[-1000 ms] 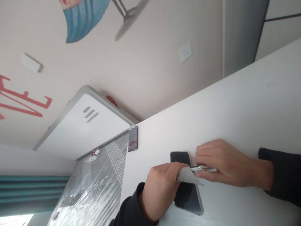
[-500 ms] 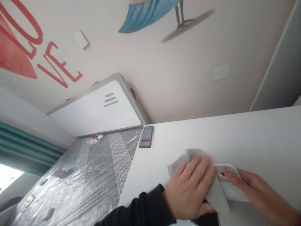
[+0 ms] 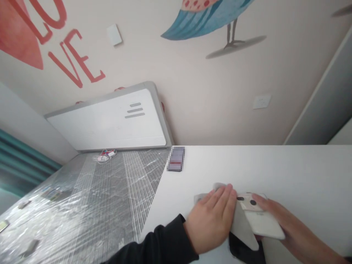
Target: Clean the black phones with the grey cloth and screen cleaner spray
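My right hand (image 3: 275, 211) grips a white smartphone (image 3: 265, 222) by its right side, thumb near the two dark lenses on its back. The phone is tilted just above the white tabletop. My left hand (image 3: 210, 220) presses on a thin grey cloth (image 3: 243, 227), fingers straight and close together over it. One flap of the cloth hangs across the phone's left edge; another sticks out past the fingertips. Beneath the cloth and phone, a black flat object (image 3: 246, 251) shows in part; its kind is hidden.
A blurred-out small box-like item (image 3: 176, 158) stands at the table's (image 3: 302, 165) back left corner. Left of the table lies a plastic-wrapped mattress (image 3: 104, 205) with small items on it. Behind it are a white headboard (image 3: 110, 126) and a painted wall (image 3: 192, 91).
My left hand has shifted left with the cloth, away from the phone's top. The phone has turned, showing more of its white back. The camera view has tilted slightly.
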`<state>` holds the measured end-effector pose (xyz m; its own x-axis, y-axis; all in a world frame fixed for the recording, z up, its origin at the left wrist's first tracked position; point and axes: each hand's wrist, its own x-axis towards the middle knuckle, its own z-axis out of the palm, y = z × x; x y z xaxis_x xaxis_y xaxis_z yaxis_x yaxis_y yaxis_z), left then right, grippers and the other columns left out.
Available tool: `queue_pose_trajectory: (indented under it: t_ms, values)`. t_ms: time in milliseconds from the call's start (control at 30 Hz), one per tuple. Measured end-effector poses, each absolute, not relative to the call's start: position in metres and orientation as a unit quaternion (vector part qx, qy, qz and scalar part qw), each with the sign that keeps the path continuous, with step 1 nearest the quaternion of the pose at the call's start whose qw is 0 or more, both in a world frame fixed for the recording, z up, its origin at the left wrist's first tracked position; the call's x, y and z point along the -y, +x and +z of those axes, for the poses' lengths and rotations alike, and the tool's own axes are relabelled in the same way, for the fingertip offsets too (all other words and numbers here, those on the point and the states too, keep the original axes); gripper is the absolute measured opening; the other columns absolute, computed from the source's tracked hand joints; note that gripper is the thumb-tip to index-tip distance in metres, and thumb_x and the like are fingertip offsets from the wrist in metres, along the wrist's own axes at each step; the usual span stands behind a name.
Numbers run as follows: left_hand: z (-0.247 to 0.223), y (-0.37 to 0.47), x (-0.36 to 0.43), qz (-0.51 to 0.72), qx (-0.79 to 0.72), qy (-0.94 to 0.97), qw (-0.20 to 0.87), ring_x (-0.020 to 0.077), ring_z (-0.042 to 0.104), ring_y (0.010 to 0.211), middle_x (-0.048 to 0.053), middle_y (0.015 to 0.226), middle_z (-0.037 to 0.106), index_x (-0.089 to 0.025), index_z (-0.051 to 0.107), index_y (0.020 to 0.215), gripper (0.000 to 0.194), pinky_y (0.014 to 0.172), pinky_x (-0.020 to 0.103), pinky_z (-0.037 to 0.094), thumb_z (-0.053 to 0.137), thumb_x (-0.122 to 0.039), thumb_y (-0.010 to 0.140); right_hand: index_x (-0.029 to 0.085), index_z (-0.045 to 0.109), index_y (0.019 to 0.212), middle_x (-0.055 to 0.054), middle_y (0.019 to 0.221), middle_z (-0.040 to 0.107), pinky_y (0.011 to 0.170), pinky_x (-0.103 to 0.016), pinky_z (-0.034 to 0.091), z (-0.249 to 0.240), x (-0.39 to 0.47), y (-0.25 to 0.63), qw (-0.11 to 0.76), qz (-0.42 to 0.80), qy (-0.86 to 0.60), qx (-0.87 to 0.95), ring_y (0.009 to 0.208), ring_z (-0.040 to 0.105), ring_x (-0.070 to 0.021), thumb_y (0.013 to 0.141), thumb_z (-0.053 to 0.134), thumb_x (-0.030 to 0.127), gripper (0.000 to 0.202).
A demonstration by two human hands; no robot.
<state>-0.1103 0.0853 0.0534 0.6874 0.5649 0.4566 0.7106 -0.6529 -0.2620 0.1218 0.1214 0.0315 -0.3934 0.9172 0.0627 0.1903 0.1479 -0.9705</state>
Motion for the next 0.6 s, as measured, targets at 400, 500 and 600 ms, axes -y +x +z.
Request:
queue_pose_trajectory:
  t_ms: [400,500,600]
  values:
    - [0.056,-0.15,-0.075,-0.279,0.582,-0.739,-0.193,0.0148,0.062,0.054,-0.002,0.062,0.067,-0.021,0.058,0.076,0.031,0.053,0.022,0.04,0.053,-0.039,0.101,0.022,0.063,0.091,-0.003,0.083,0.065,0.061,-0.03,0.051,0.085,-0.149,0.08,0.307,0.406,-0.418,0.752,0.076,0.062,-0.0214,0.094,0.055,0.069,0.047]
    - [0.059,-0.171,-0.057,-0.314,0.612,-0.695,-0.209,0.0137,0.054,0.051,-0.002,0.054,0.057,-0.022,0.048,0.063,0.046,0.052,0.023,0.036,0.042,-0.045,0.103,0.021,0.061,0.094,-0.004,0.084,0.064,0.062,-0.032,0.052,0.077,-0.172,0.078,0.292,0.432,-0.421,0.742,0.074,0.062,-0.0208,0.096,0.047,0.071,0.052]
    - [0.063,-0.195,-0.032,-0.351,0.647,-0.642,-0.213,0.015,0.056,0.054,-0.001,0.057,0.059,-0.022,0.05,0.065,0.051,0.055,0.024,0.041,0.036,-0.054,0.103,0.02,0.061,0.096,-0.006,0.086,0.065,0.061,-0.035,0.054,0.06,-0.189,0.079,0.266,0.446,-0.416,0.746,0.072,0.064,-0.0217,0.098,0.04,0.072,0.055]
